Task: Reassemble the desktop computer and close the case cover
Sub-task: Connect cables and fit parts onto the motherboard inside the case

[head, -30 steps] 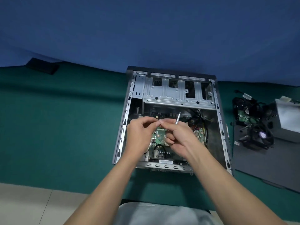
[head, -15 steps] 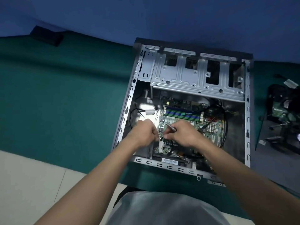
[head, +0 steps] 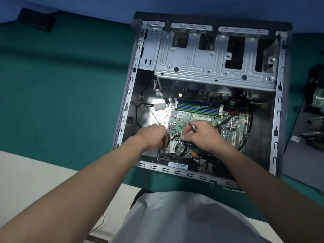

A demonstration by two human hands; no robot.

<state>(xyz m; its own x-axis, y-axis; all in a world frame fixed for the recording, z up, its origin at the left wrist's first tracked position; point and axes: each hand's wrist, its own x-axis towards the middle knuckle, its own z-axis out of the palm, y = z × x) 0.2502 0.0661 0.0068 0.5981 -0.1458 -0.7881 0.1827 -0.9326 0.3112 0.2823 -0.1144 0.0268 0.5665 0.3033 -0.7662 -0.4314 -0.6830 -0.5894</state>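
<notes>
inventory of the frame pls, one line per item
case: 1, grey, centre on mat
drive cage: 1, silver, case's far end
motherboard: 1, green, inside case
RAM slots: several, blue and green, board's far edge
heatsink: 1, silver, board's right
cables: several, black, inside case
screwdriver: 1, silver, in right hand
mat: 1, green, under case
box: 1, black, mat's far left
parts: pile, dark, right edge
shirt: 1, grey, bottom
left hand: 1, board's left edge, fingers curled
right hand: 1, over board, holds screwdriver
</notes>
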